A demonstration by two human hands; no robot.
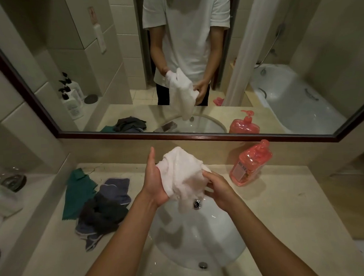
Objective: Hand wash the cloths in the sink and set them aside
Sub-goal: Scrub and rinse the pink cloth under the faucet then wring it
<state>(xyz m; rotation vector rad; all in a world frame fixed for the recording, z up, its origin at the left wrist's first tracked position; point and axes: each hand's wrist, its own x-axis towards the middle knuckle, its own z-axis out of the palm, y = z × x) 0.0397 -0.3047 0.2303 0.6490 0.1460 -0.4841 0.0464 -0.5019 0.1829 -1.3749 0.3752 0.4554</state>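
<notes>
Head view: both hands, L [154, 180] & R [217, 190], grip white cloth [182, 175] above sink [194, 241]

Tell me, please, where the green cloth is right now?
The green cloth lies flat on the counter, left of the sink, beside the dark cloths.
</notes>
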